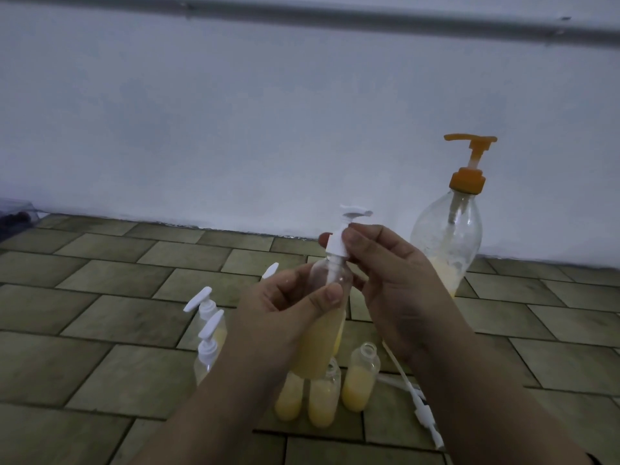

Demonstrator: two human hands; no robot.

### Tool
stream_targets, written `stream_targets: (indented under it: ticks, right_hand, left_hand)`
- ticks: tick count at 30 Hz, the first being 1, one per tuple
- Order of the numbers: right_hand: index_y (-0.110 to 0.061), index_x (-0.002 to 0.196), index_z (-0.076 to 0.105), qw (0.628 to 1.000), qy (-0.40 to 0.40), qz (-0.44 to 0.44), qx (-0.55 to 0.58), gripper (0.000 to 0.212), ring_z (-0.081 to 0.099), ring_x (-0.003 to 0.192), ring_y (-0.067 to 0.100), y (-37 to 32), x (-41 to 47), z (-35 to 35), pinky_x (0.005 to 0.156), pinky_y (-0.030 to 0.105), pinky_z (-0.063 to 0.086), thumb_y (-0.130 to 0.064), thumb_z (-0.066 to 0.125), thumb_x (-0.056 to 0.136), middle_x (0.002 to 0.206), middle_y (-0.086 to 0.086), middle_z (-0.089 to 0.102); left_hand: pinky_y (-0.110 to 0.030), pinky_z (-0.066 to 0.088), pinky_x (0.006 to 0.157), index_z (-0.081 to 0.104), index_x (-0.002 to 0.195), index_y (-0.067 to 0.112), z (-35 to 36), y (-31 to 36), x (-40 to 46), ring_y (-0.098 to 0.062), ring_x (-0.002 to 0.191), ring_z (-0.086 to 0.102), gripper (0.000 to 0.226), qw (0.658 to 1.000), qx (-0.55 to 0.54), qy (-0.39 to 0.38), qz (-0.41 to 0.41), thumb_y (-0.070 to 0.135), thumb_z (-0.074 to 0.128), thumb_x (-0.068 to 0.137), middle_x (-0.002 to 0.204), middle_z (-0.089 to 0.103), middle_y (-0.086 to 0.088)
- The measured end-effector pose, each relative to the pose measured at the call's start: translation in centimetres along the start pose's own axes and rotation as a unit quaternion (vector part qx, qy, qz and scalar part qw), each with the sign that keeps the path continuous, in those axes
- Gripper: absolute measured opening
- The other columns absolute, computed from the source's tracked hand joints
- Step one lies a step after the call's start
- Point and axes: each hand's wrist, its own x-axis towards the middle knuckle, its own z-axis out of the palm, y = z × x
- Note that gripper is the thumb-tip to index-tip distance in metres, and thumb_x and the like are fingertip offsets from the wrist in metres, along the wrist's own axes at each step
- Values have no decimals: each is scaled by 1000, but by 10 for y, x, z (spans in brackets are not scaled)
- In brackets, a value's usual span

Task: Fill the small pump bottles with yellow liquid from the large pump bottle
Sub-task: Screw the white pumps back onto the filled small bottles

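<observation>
My left hand [285, 303] grips a small clear bottle [322, 340] partly filled with yellow liquid, held up above the floor. My right hand [392, 273] pinches the white pump cap [339, 245] sitting on that bottle's neck. The large pump bottle [446, 239] with an orange pump stands at the back right by the wall, nearly empty, with yellow liquid at its bottom. Below my hands stand three small uncapped bottles [360, 380] holding yellow liquid. To the left stand capped small bottles [209, 333] with white pumps.
Loose white pump heads with long tubes [419, 404] lie on the tiled floor [117, 317] at the right. A white wall [235, 129] rises behind. A dark object [16, 216] sits at the far left edge.
</observation>
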Motion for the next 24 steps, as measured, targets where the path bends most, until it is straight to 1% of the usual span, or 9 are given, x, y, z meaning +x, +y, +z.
stream_targets:
  ticks: [3, 5, 7, 9, 13, 17, 19, 21, 24]
  right_hand:
    - [-10, 70, 50, 999, 6, -14, -38, 32, 55, 58, 10, -5, -3, 3, 62, 22, 49, -25, 74, 56, 58, 0, 54]
    - [-10, 73, 53, 998, -16, 1, -62, 32, 60, 62, 10, -9, -3, -2, 71, 25, 51, -32, 74, 63, 63, -3, 61]
    - [-11, 84, 60, 997, -32, 24, -59, 25, 66, 88, 22, -11, -1, -8, 90, 43, 46, -32, 71, 73, 86, 0, 73]
    - [-12, 85, 62, 998, -28, 27, -51, 22, 62, 96, 36, -13, 0, -10, 93, 49, 44, -24, 70, 69, 95, 8, 72]
    - [-10, 80, 57, 997, -38, 25, -59, 31, 60, 70, 14, -12, -2, -7, 70, 29, 50, -26, 73, 58, 73, 2, 60]
    - [-3, 107, 61, 995, -63, 67, -30, 46, 66, 89, 22, -15, -4, -9, 85, 36, 50, -20, 68, 65, 96, 6, 72]
    - [-3, 107, 60, 997, -34, 69, -12, 52, 67, 84, 23, -12, -5, -7, 77, 32, 54, -15, 73, 58, 88, 8, 70]
    - [-5, 101, 62, 998, -18, 59, -17, 55, 66, 78, 20, -9, -6, -7, 71, 27, 55, -16, 81, 51, 81, 8, 65]
    - [-13, 103, 68, 997, -49, 66, -6, 46, 68, 88, 17, -11, -6, -8, 81, 30, 55, -23, 79, 60, 96, 3, 72]
  left_hand:
    - [-39, 54, 76, 74, 99, 22, 1, -1, -2, -21, 93, 69, 48, 1000, 23, -7, -3, 36, 84, 54, 96, 74, -3]
    - [-39, 53, 75, 75, 97, 21, 1, -1, -3, -20, 91, 69, 50, 1000, 15, -6, -10, 40, 86, 53, 95, 74, -3]
    - [-40, 53, 78, 75, 97, 21, 1, -1, -1, -20, 91, 68, 51, 1000, 17, -8, -9, 44, 80, 52, 94, 74, -4]
    - [-40, 54, 79, 75, 97, 21, 1, 0, -1, -21, 92, 68, 50, 1000, 23, -8, -5, 43, 79, 52, 95, 74, -4]
    - [-42, 55, 79, 74, 99, 23, 2, 0, -2, -22, 97, 68, 50, 999, 48, -4, 3, 44, 83, 55, 97, 74, -2]
    - [-40, 54, 80, 76, 93, 26, 1, 1, -1, -20, 92, 69, 40, 1000, 31, -2, 7, 36, 84, 55, 92, 75, -2]
    - [-33, 53, 75, 75, 94, 22, 4, 3, -1, -15, 89, 70, 40, 999, 47, 0, 25, 35, 84, 57, 90, 75, 1]
    - [-28, 54, 73, 73, 99, 18, 8, 5, -3, -13, 87, 70, 49, 996, 70, -3, 47, 35, 74, 53, 88, 75, 0]
    - [-29, 55, 75, 73, 100, 21, 9, 2, -2, -12, 88, 70, 50, 997, 66, 4, 41, 36, 72, 52, 90, 75, 2]
